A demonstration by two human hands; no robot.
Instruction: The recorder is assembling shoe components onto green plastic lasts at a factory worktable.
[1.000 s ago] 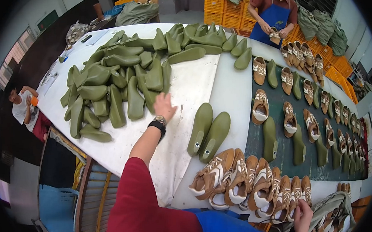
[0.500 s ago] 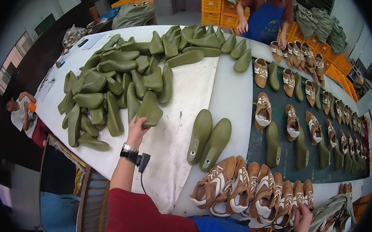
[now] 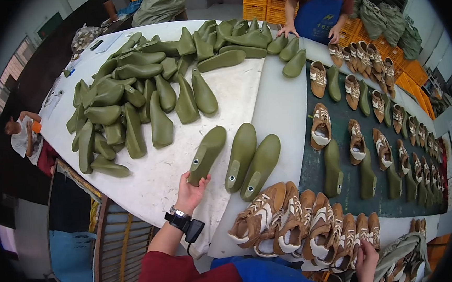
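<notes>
A green shoe last (image 3: 207,151) is gripped at its heel end by my left hand (image 3: 190,191), tilted toe up above the white table. Just right of it, two more green lasts (image 3: 248,160) lie side by side on the white strip. My right hand (image 3: 367,261) is at the lower right, fingers curled beside the heels of the brown-and-white sneakers (image 3: 316,226). What those fingers hold, if anything, I cannot make out. A large heap of green lasts (image 3: 123,96) covers the far left of the table.
On the right, a dark green surface (image 3: 313,187) carries rows of sneakers and lasts. Across the table a co-worker in a blue apron (image 3: 320,22) reaches toward lasts and shoes. Orange crates (image 3: 256,8) stand behind. Another person (image 3: 26,139) sits at the left.
My left hand has drawn a last away from the heap, rightward and nearer to me, and turned it toe up. The co-worker's hand has moved down to the far lasts.
</notes>
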